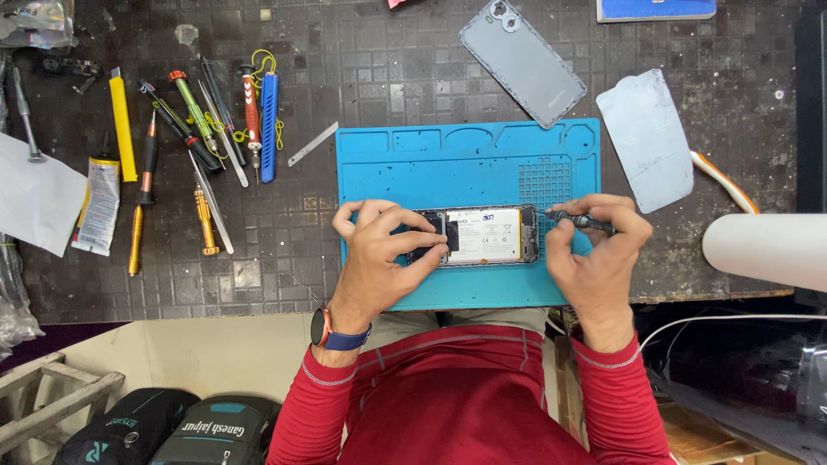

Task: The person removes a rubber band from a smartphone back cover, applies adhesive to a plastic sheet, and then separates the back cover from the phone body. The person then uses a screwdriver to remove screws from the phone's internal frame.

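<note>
An opened phone (487, 235) with its white battery exposed lies on a blue work mat (465, 155). My left hand (379, 250) rests on the phone's left end, fingers pinching its edge. My right hand (599, 254) grips a thin dark screwdriver (581, 220), whose tip touches the phone's right end. The phone's grey back cover (521, 60) lies apart, beyond the mat's far edge.
Several screwdrivers, tweezers and a yellow pry tool (123, 125) lie spread at the left of the dark table. A pale blue sheet (646, 138) sits right of the mat, a white roll (767, 250) further right. Bags (164, 430) lie on the floor below.
</note>
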